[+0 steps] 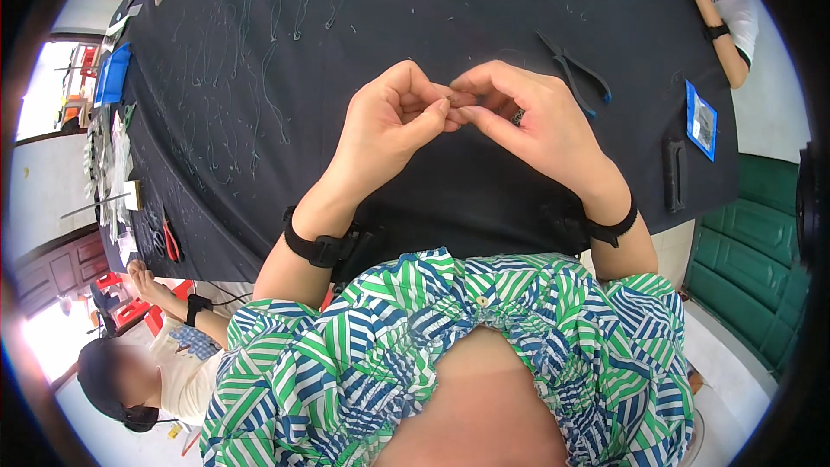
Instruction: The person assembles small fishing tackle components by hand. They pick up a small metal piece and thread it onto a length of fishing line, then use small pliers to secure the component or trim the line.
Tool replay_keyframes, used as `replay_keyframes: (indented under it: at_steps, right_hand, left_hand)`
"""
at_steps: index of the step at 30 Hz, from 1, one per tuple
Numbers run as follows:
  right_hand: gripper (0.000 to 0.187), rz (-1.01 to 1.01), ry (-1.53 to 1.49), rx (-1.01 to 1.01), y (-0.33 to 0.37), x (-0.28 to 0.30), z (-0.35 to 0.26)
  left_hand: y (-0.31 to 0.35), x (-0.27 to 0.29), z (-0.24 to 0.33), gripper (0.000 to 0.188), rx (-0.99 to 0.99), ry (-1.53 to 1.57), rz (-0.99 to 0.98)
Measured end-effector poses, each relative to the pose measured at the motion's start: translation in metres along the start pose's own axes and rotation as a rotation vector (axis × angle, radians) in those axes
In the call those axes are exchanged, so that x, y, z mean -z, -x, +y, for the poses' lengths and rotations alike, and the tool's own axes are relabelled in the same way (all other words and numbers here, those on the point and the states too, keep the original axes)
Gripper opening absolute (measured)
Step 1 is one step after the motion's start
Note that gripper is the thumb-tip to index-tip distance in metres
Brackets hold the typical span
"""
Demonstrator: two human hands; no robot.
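Over the black cloth (406, 173) my left hand (398, 112) and my right hand (536, 117) meet fingertip to fingertip. Thumb and forefinger are pinched together on the left hand, its other fingers curled in. The right hand's fingers are bent, with thumb and fingertips touching those of the left. Whatever lies between the fingertips is too small to make out. Beyond the right hand lie dark pliers (571, 69) with blue handle ends, their jaws pointing away. Left of my hands, thin dark green strands (270, 78) with small loops or ends are spread on the cloth.
At the right lie a blue-edged packet (701, 121) and a black oblong holder (674, 175). Along the left edge are a blue packet (112, 75), white strips (119, 156) and red-handled pliers (170, 240). One person sits at lower left; another person's arm (716, 30) rests at upper right.
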State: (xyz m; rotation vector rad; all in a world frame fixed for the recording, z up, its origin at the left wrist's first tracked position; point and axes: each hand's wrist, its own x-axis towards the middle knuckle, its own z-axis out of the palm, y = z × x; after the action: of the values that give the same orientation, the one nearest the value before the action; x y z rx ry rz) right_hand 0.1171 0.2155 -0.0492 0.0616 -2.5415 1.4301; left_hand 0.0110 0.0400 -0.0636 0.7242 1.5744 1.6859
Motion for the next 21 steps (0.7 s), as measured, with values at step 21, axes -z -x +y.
replay_keyframes:
  at_steps: [21]
  right_hand:
    - [0.011,0.167,0.262,0.299,-0.0007,0.0064,-0.0003]
  left_hand:
    - [0.0026,-0.0046,0.0082,0.005,-0.03,-0.015,-0.045]
